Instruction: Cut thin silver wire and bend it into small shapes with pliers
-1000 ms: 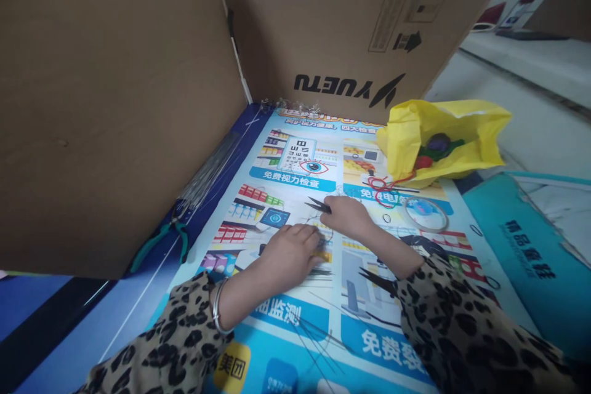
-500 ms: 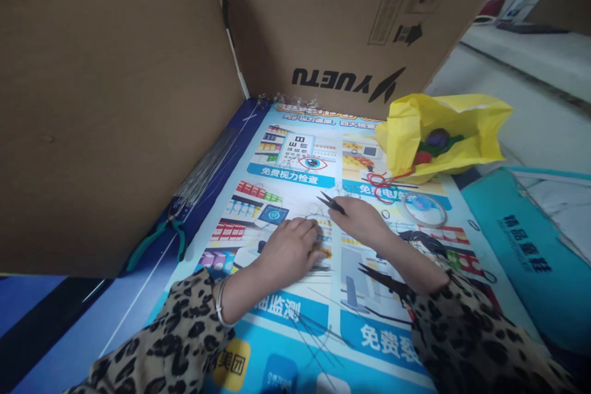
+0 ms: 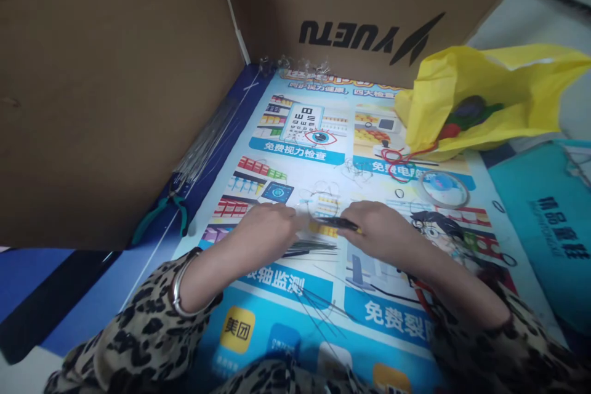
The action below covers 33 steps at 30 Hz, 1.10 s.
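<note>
My left hand (image 3: 265, 231) is closed, its fingertips pinched above the printed sheet (image 3: 295, 332). A whitish blur shows at those fingertips; what they hold is too small to make out. My right hand (image 3: 381, 228) grips dark pointed pliers (image 3: 339, 222), whose tips point left toward my left hand. Thin wire loops (image 3: 323, 188) show just beyond the plier tips, and a small wire tangle (image 3: 354, 167) lies farther back. Beneath my left hand is a bundle of short dark wires (image 3: 311, 249). A red-handled tool (image 3: 422, 298) is partly hidden under my right forearm.
Cardboard panels (image 3: 115, 74) stand at the left and back. Green-handled pliers (image 3: 159, 218) and straight wires (image 3: 205, 144) lie along the left panel. To the right are a yellow bag (image 3: 434, 98) with coloured balls, a tape-like ring (image 3: 444, 189) and a turquoise box (image 3: 545, 215).
My left hand has lifted from the sheet and closed into a pinch. The pliers in my right hand have turned level, closer to it. The view has tilted down.
</note>
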Tool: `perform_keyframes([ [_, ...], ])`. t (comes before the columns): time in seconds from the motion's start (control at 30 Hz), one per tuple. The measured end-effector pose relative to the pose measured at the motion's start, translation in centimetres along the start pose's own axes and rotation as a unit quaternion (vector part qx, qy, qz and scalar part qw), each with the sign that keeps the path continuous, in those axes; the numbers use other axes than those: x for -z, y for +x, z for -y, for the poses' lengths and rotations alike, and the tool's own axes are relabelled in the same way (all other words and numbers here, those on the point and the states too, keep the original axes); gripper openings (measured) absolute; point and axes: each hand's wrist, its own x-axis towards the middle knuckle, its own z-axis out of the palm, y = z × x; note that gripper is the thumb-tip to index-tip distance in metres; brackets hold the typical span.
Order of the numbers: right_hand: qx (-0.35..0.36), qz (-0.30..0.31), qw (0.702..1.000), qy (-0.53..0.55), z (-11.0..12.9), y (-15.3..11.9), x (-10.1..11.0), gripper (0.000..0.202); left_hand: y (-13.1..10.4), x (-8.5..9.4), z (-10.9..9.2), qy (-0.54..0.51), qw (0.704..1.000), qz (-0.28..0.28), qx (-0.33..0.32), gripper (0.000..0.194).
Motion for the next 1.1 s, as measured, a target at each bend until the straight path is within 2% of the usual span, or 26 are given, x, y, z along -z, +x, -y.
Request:
perform_keyframes([
  [0.1, 0.044, 0.035, 0.998, 0.011, 1.1, -0.1, -0.5, 0.015, 0.1, -0.8, -0.1, 0.001, 1.000, 0.011, -0.006, 0.015],
  [0.3, 0.060, 0.049, 0.997, 0.010, 2.1, 0.2, -1.1, 0.012, 0.6, -1.7, 0.1, -0.012, 0.999, 0.030, 0.002, 0.012],
  [0.43, 0.088, 0.056, 0.994, 0.019, 1.7, 0.2, -0.9, 0.016, 0.5, -1.2, 0.4, -0.013, 0.999, 0.050, 0.000, 0.014],
  [0.6, 0.111, 0.061, 0.990, 0.065, 1.0, 0.1, -0.5, 0.019, 0.5, 0.2, 0.4, -0.018, 0.996, 0.088, -0.006, 0.024],
  [0.77, 0.100, 0.053, 0.991, 0.066, 0.9, 0.2, -0.7, 0.017, 0.5, 0.5, 0.3, -0.027, 0.993, 0.111, 0.002, 0.028],
  [1.1, 0.056, 0.031, 0.997, 0.051, 1.5, 0.3, -1.0, 0.016, 0.4, 0.3, 1.2, -0.015, 0.995, 0.095, 0.011, 0.019],
])
